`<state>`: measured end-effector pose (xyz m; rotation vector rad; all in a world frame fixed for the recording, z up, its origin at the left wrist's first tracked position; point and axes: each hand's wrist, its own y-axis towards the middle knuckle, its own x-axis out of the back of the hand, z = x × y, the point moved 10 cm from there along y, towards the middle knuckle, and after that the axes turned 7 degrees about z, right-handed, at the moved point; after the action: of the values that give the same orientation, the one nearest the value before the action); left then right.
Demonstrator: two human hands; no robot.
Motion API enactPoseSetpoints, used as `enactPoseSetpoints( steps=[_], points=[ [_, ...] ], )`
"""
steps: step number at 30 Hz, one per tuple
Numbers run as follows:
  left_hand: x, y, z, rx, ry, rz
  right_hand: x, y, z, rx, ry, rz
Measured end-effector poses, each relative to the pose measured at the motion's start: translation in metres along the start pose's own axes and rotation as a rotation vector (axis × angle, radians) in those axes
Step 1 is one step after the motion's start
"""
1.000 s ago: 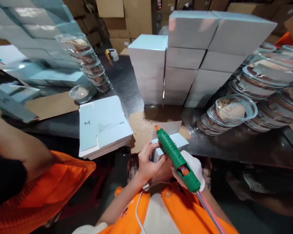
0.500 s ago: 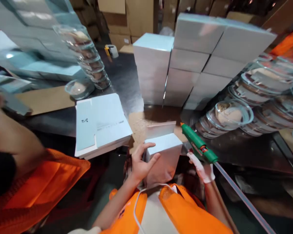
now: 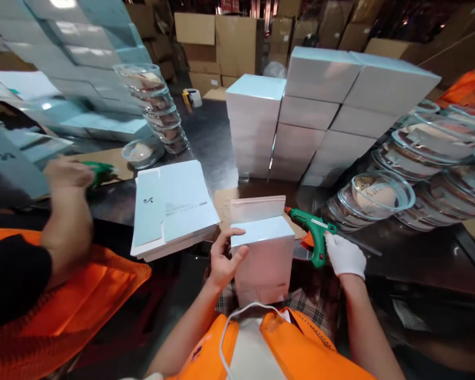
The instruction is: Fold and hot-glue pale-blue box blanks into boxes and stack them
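A white carton (image 3: 263,264) stands upright in front of me, one flap (image 3: 257,209) raised at its far edge. My left hand (image 3: 224,261) grips its upper left corner, thumb on the near face and fingers over the top edge. To the right, a green glue gun (image 3: 319,235) lies on its side, nozzle toward the raised flap. Its handle and orange trigger are bare of fingers. My right hand (image 3: 345,256), in a white glove, is at the gun's rear with fingertips against or just beside it, not wrapped around the handle.
Flat white cartons (image 3: 178,203) are stacked at the left. White boxes (image 3: 312,113) form a wall at the back. Clear round tubs (image 3: 374,192) stand at the right, more (image 3: 164,113) at back left. A co-worker's arm (image 3: 69,211) works at the left with another green glue gun (image 3: 101,173).
The glue gun has come down from its raised, tilted position onto the table, and my right hand has moved behind it. My left hand stays on the carton. The co-worker's hand has moved rightward into view.
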<state>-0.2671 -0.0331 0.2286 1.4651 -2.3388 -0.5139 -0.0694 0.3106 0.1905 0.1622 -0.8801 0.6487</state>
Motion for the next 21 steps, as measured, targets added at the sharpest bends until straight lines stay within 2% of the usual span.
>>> enactPoseSetpoints(
  steps=[2, 3, 4, 5, 7, 8, 10, 12, 15, 17, 21],
  points=[
    [-0.008, 0.002, -0.001, -0.013, -0.008, 0.045, 0.017, -0.014, 0.026, 0.063, 0.116, -0.102],
    [-0.014, 0.003, -0.003, -0.032, -0.025, 0.077, 0.017, -0.021, 0.044, 0.115, 0.236, -0.098],
    [-0.02, 0.003, -0.006, -0.053, -0.048, 0.11, 0.01, -0.025, 0.065, 0.183, 0.377, -0.028],
    [-0.025, 0.002, -0.008, -0.071, -0.072, 0.139, -0.005, -0.027, 0.087, 0.234, 0.511, 0.109],
    [-0.032, 0.0, -0.009, -0.082, -0.104, 0.162, -0.04, -0.031, 0.12, 0.264, 0.714, 0.425],
    [-0.034, -0.001, -0.006, -0.065, -0.108, 0.153, -0.052, -0.032, 0.128, 0.254, 0.782, 0.525],
    [-0.032, -0.003, 0.003, -0.006, -0.124, 0.098, -0.06, -0.026, 0.128, 0.245, 0.873, 0.551],
    [-0.028, -0.003, 0.014, 0.036, -0.195, 0.03, -0.053, -0.022, 0.121, 0.329, 0.851, 0.505],
    [-0.027, 0.0, 0.022, 0.018, -0.343, -0.005, -0.046, -0.038, 0.129, 0.614, 0.662, 0.615],
    [-0.027, 0.003, 0.023, -0.008, -0.386, 0.024, -0.042, -0.054, 0.138, 0.761, 0.543, 0.667],
    [-0.027, 0.004, 0.017, -0.052, -0.317, 0.096, -0.037, -0.074, 0.158, 0.929, 0.378, 0.571]
  ],
)
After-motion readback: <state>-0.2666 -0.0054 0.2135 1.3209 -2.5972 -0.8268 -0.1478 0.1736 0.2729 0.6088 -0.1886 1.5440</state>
